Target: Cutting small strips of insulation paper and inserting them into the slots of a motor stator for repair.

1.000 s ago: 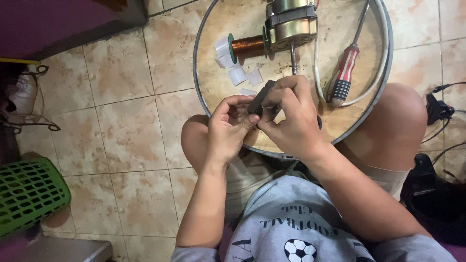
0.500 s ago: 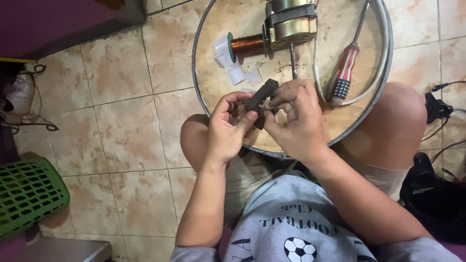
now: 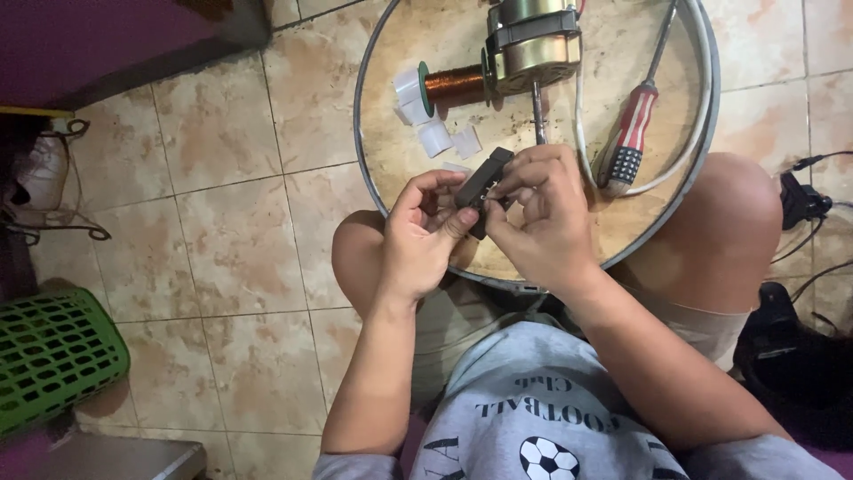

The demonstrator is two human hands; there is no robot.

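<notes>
Looking down from the head camera: both hands hold a small black block (image 3: 480,188) over the near rim of a round metal tray (image 3: 373,169) resting between the knees. Left hand (image 3: 425,233) cups it from below, thumb tip pressed on its lower end. Right hand (image 3: 538,218) curls over it from the right, fingertips pinching its upper edge. Work on the block looks mid-way; the motor (image 3: 531,43), copper coil (image 3: 451,84), white slips (image 3: 435,138) and red-handled screwdriver (image 3: 633,133) lie untouched on the tray beyond, so reassembly appears undone. Wrists bent inward, elbows tucked.
</notes>
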